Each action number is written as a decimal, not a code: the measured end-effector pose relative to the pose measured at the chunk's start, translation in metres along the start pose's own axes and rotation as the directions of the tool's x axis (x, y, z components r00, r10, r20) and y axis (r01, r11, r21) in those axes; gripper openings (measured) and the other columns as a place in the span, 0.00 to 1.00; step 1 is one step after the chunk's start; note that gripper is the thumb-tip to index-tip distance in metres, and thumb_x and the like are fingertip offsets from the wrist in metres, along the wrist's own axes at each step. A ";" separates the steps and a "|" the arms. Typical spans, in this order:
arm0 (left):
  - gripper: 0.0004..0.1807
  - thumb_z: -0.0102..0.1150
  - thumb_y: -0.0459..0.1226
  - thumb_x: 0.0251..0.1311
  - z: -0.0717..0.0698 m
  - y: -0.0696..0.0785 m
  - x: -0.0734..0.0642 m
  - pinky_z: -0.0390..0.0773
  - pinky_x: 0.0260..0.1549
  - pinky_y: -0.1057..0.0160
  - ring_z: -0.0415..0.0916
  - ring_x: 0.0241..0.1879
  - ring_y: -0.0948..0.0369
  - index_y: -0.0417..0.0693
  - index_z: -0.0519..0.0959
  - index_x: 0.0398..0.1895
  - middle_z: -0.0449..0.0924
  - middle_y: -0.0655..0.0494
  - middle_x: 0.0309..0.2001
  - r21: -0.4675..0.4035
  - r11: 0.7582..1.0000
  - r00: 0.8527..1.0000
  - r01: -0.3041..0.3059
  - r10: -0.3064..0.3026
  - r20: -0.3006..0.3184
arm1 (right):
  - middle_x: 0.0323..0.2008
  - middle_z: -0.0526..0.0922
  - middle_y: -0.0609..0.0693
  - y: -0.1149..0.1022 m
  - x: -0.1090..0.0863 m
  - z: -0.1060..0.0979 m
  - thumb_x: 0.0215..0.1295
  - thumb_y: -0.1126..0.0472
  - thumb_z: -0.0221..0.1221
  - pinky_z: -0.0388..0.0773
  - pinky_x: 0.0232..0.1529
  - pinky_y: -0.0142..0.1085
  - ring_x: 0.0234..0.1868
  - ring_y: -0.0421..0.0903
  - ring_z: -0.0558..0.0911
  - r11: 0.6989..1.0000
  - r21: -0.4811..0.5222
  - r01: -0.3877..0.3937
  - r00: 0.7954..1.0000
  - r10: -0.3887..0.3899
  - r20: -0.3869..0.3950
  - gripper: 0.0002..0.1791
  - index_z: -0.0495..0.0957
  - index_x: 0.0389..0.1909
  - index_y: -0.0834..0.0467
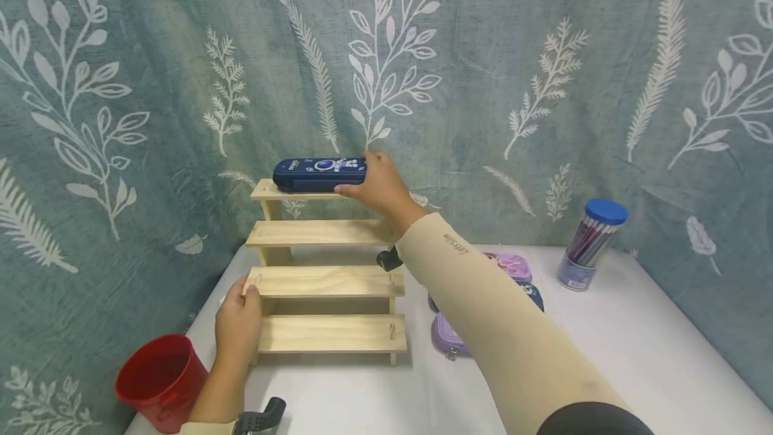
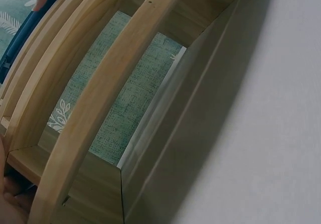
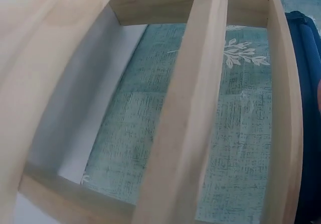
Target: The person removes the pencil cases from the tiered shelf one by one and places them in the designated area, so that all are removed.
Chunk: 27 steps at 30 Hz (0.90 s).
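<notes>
A dark blue pencil case (image 1: 317,178) with a space-themed print lies lengthwise on the top tier of a stepped wooden shelf (image 1: 326,281). My right hand (image 1: 384,186) grips the case's right end, thumb in front and fingers behind. With my left hand (image 1: 237,325) I hold the shelf's left side near the second tier from the bottom. The left wrist view shows part of that hand (image 2: 11,204) at the wood, with some fingers hidden. Along the top board in the right wrist view runs the blue case (image 3: 307,103), cut off by the frame edge.
A red bucket (image 1: 162,374) stands left of the shelf. Purple and dark pencil cases (image 1: 447,336) lie to the right, partly hidden by my right sleeve. Further right is a blue-lidded tub of pencils (image 1: 588,247). A patterned curtain (image 1: 459,86) hangs behind the white table (image 1: 628,354).
</notes>
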<state>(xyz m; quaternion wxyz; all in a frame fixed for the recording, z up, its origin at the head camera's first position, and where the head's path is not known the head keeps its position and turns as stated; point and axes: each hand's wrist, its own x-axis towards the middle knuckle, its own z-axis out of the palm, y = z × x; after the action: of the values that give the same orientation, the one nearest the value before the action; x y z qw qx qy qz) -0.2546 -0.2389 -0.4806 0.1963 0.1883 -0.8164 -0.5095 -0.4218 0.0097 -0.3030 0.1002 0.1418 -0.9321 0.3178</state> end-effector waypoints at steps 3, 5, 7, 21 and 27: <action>0.32 0.36 0.50 0.81 0.000 0.000 0.001 0.58 0.74 0.32 0.60 0.78 0.41 0.45 0.65 0.80 0.67 0.41 0.77 -0.003 1.000 1.000 -0.010 0.010 -0.010 | 0.74 0.65 0.54 -0.001 0.001 0.002 0.57 0.30 0.71 0.74 0.70 0.51 0.71 0.54 0.72 1.000 -0.003 -0.031 0.999 0.031 -0.010 0.55 0.61 0.80 0.49; 0.31 0.36 0.50 0.81 0.000 0.000 0.001 0.58 0.75 0.32 0.60 0.79 0.41 0.45 0.65 0.79 0.67 0.42 0.77 -0.010 1.000 1.000 -0.010 0.010 -0.011 | 0.74 0.65 0.54 -0.001 0.001 0.002 0.56 0.29 0.71 0.73 0.70 0.51 0.72 0.54 0.71 0.999 0.005 -0.050 0.999 0.050 -0.013 0.55 0.61 0.79 0.49; 0.31 0.36 0.50 0.81 0.000 -0.001 0.001 0.58 0.75 0.32 0.60 0.79 0.41 0.45 0.65 0.80 0.67 0.42 0.77 -0.009 1.000 1.000 -0.007 0.007 -0.009 | 0.73 0.66 0.54 -0.002 0.001 0.002 0.56 0.29 0.71 0.73 0.71 0.51 0.72 0.55 0.72 0.998 0.013 -0.058 0.998 0.058 -0.017 0.54 0.62 0.78 0.49; 0.32 0.35 0.51 0.81 0.001 -0.001 -0.001 0.57 0.75 0.32 0.59 0.79 0.41 0.47 0.64 0.80 0.66 0.43 0.78 -0.011 1.000 1.000 -0.001 0.001 0.001 | 0.73 0.67 0.55 0.004 -0.009 -0.001 0.57 0.35 0.73 0.73 0.71 0.49 0.69 0.54 0.74 0.999 0.026 -0.020 0.999 0.021 -0.047 0.52 0.64 0.76 0.54; 0.32 0.34 0.52 0.81 0.002 0.000 -0.001 0.58 0.75 0.32 0.59 0.79 0.42 0.47 0.64 0.80 0.66 0.43 0.78 -0.009 1.000 1.000 -0.003 0.003 -0.002 | 0.71 0.69 0.55 0.011 -0.024 -0.007 0.57 0.37 0.74 0.75 0.67 0.48 0.66 0.52 0.74 0.999 0.048 0.003 0.997 0.001 -0.073 0.50 0.66 0.75 0.55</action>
<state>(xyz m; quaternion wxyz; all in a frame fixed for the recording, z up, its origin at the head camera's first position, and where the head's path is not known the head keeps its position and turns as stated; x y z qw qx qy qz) -0.2552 -0.2369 -0.4819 0.1989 0.1868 -0.8141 -0.5126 -0.4026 0.0276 -0.3102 0.1310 0.1330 -0.9198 0.3451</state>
